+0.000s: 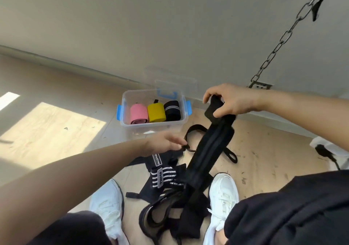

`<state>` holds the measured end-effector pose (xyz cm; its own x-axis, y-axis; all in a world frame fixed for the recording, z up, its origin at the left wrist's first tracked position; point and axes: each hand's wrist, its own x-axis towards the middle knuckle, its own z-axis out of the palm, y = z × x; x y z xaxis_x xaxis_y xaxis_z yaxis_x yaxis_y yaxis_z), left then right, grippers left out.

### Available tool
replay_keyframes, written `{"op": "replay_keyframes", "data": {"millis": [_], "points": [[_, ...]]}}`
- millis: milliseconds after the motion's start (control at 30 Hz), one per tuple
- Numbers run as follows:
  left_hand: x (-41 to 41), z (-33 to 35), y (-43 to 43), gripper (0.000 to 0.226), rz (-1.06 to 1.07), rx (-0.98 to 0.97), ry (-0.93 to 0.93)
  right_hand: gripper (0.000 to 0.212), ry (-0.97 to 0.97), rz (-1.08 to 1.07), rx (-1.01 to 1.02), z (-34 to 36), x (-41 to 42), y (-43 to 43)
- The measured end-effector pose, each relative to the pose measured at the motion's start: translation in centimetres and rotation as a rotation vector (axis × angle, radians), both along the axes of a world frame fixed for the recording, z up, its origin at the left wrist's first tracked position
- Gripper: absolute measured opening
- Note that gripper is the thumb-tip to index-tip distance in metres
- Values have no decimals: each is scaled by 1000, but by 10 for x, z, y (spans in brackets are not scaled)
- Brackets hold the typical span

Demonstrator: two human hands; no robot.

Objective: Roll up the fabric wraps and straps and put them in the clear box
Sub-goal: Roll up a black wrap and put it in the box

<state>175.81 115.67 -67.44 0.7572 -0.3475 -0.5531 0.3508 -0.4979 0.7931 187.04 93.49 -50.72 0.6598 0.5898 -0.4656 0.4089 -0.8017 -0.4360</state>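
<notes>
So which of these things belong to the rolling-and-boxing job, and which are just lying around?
Job: clear box; pink roll, yellow roll and striped black roll inside it; black wrap gripped by the right hand; thin strap by the left hand; loose pile of wraps.
Lying about: chain; box lid; white shoes.

One clear box (123,101), and three rolls in it: one pink roll (138,113), one yellow roll (156,112), one black striped roll (172,110). One long black wrap (209,150) up in the air, two white sneakers below, the left sneaker (107,205) and the right sneaker (222,193), and one chain (283,36). The loose black pile (164,176) on the floor (56,131) is too tangled to count.
</notes>
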Motion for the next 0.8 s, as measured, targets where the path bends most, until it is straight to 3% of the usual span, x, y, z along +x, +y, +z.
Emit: {"op": "replay_keyframes", "data": {"millis": [67, 133, 267, 367, 467, 567, 667, 800], "points": [[-8, -31, 21, 34, 39, 298, -62, 27, 41, 62, -35, -7, 1, -2], [-18, -53, 38, 43, 23, 449, -81, 26, 22, 125, -80, -16, 3, -3], [-27, -66, 47, 61, -7, 440, 11, 32, 33, 146, -73, -24, 6, 0], [-25, -70, 43, 57, -25, 513, -15, 35, 2, 182, -90, -25, 6, 3], [-24, -70, 38, 33, -64, 495, -19, 31, 8, 167, -95, -25, 6, 4], [-19, -56, 35, 5, 48, 405, -95, 25, 14, 143, -77, -23, 6, 4], [-5, -21, 37, 9, 199, 223, -127, 20, -8, 137, -67, -18, 7, 0], [11, 39, 41, 10, 197, 87, -95, 21, 13, 19, 97, -7, 10, -1]]}}
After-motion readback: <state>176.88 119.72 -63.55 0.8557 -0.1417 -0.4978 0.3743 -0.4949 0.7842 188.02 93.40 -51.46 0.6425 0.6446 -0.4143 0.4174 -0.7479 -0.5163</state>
